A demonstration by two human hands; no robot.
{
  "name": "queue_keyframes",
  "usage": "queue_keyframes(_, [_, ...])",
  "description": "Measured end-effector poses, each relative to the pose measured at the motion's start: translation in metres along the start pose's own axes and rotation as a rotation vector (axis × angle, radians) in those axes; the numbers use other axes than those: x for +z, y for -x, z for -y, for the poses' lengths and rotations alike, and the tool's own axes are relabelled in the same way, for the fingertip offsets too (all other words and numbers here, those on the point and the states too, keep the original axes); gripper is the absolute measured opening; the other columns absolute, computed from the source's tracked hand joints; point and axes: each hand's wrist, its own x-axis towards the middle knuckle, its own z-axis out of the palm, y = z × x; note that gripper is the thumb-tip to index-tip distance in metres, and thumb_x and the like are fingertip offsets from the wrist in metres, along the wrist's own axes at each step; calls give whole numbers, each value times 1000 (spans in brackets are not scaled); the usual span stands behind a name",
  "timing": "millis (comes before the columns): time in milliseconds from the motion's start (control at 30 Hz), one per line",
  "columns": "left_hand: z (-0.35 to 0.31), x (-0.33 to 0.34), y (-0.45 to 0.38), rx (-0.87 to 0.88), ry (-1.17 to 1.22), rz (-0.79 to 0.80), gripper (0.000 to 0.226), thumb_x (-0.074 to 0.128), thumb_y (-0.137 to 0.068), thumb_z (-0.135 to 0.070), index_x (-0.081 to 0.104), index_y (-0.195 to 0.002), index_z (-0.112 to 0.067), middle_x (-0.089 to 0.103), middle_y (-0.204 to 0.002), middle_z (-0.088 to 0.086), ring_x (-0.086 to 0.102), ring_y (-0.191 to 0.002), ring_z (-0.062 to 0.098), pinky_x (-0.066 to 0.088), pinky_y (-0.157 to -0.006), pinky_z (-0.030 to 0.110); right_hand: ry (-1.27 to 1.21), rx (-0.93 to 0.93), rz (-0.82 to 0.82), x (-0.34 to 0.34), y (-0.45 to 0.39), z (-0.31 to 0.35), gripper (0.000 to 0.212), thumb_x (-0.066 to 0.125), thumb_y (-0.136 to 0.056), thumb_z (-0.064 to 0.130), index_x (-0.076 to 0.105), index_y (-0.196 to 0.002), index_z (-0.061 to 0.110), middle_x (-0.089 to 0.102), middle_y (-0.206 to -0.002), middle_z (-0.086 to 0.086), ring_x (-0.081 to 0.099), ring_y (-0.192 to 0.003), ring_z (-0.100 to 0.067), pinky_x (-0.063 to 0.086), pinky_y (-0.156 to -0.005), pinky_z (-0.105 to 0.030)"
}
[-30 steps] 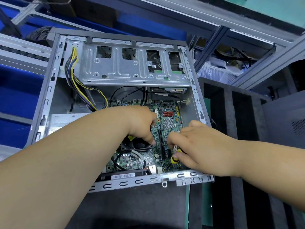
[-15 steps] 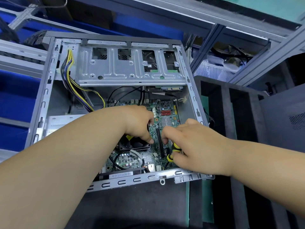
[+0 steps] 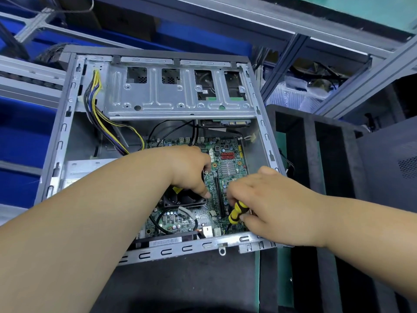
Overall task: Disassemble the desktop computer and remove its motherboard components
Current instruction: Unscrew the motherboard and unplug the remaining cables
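Note:
An open grey desktop case (image 3: 67, 123) lies on its side with a green motherboard (image 3: 228, 159) inside. A black CPU fan (image 3: 180, 198) sits near the board's middle, mostly hidden under my left hand (image 3: 191, 170), whose fingers curl down around the fan's right edge. My right hand (image 3: 266, 199) grips a yellow and black screwdriver (image 3: 237, 212) over the board's lower right part; its tip is hidden. A metal drive cage (image 3: 176, 102) spans the top of the case.
Yellow, black and purple power cables (image 3: 97, 114) run down the case's left side. A black foam tray with deep slots (image 3: 316, 154) stands to the right. Grey shelf rails (image 3: 338, 48) and blue bins (image 3: 20, 123) surround the case. A dark mat (image 3: 180, 281) lies in front.
My right hand has shifted slightly with the screwdriver over the board's lower right. My left hand stays on the fan. The view has moved a little.

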Motion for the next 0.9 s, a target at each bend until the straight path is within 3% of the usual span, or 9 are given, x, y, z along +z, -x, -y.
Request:
queue_keyframes(67, [0,0,0,0,3,0,74,73,-69,-63,48,-129,-29,47,-128,3,48,-116,24,44,-98,39,89,0,1,0,-1,1,42,23,-91,60,49,-101,28,55,-89,11,48,-87,-12,22,-82,-27])
queue_keyframes(133, [1,0,0,-1,8,1,73,73,-69,-62,48,-129,-30,47,-128,3,48,-116,24,44,-98,38,115,-1,5,0,-3,2,57,13,-89,66,53,-102,28,59,-87,9,51,-87,-13,22,-84,-27])
queue_keyframes(233, [0,1,0,-1,9,-1,73,74,-69,-62,48,-129,-29,47,-128,3,48,-116,24,43,-98,37,28,3,-36,3,-4,2,34,30,-96,55,52,-107,31,58,-88,12,51,-88,-11,18,-83,-24])
queue_keyframes(333, [0,1,-1,0,2,4,74,73,-69,-62,47,-130,-29,46,-128,3,47,-116,24,43,-99,38,-48,9,-36,1,-1,1,18,45,-94,42,45,-109,31,46,-88,17,35,-83,-5,16,-81,-21])
queue_keyframes(433, [0,1,-1,-3,-1,9,74,72,-69,-63,47,-131,-29,46,-128,3,47,-116,25,43,-98,39,-29,4,-9,0,1,-1,16,43,-92,41,46,-104,31,47,-93,16,37,-88,-5,17,-82,-22])
queue_keyframes(567, [0,0,0,-6,-1,14,74,73,-69,-63,47,-131,-30,46,-127,2,48,-116,24,44,-98,40,82,1,3,0,-2,2,43,18,-94,58,49,-100,30,55,-84,12,48,-86,-11,21,-83,-26])
queue_keyframes(767, [0,1,0,-6,-13,11,74,73,-69,-63,48,-130,-30,46,-127,2,47,-117,25,43,-99,40,-65,32,-42,0,0,1,18,49,-93,39,45,-109,31,38,-84,18,30,-79,-2,17,-80,-23])
queue_keyframes(900, [-1,0,0,-8,-9,13,75,73,-69,-63,47,-131,-30,46,-127,2,47,-117,25,43,-99,40,-9,20,-17,-1,0,2,27,36,-94,51,49,-104,30,49,-91,15,42,-87,-6,18,-80,-24])
